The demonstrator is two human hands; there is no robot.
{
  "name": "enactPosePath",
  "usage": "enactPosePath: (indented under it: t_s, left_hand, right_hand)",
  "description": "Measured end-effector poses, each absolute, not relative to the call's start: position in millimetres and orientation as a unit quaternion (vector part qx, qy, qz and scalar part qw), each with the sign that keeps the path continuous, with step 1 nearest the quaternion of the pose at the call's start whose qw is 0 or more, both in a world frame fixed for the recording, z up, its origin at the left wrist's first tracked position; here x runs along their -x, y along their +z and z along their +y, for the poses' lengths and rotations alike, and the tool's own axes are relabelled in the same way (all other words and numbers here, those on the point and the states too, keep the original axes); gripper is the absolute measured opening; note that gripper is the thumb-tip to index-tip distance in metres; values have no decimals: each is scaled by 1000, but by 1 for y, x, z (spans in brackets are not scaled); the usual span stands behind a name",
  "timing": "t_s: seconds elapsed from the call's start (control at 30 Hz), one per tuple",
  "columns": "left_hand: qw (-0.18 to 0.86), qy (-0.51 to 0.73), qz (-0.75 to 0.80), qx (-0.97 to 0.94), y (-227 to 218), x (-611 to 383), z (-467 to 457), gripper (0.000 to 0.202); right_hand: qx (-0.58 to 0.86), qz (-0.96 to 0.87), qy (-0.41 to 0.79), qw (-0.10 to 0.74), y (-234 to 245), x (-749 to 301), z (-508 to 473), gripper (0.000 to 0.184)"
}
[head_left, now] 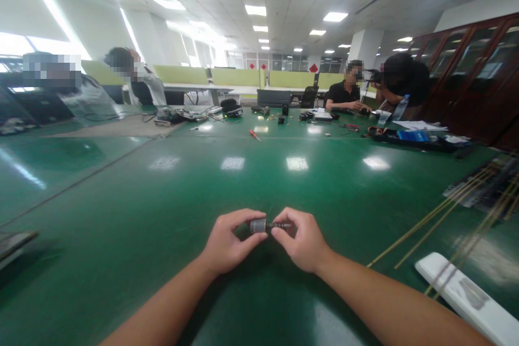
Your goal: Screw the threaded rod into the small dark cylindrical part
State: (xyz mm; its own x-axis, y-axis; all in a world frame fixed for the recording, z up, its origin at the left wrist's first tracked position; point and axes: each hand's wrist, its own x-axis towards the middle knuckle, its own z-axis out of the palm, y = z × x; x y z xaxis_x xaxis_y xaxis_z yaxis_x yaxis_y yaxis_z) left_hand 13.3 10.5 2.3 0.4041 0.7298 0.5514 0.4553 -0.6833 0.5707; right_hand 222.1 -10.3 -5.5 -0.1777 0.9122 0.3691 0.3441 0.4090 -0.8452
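Over the near middle of the green table [194,178], a small grey metal cylinder [258,226] lies sideways in the air between my hands. From its right end runs a thin, dark, ribbed shaft [279,225], roughly in line with it. My left hand [232,240] pinches the cylinder between thumb and fingers. Thumb and forefinger of my right hand [303,239] close on the shaft, hiding part of it. Whether cylinder and shaft are one piece I cannot tell.
At right lie thin yellowish rods [436,213] and a white elongated case [466,297]. A red screwdriver [254,134] rests farther off, before small parts and a black tray [417,139]. Several people sit or stand around the far side. A flat object [14,243] sits at left.
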Motion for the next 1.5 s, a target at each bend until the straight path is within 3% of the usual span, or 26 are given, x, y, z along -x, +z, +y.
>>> enactPosePath:
  t_s: [1.5]
  left_hand:
    - [166, 412, 355, -823, 3, -10, 12, 28]
  right_hand:
    - [450, -703, 300, 461, -2, -222, -11, 9]
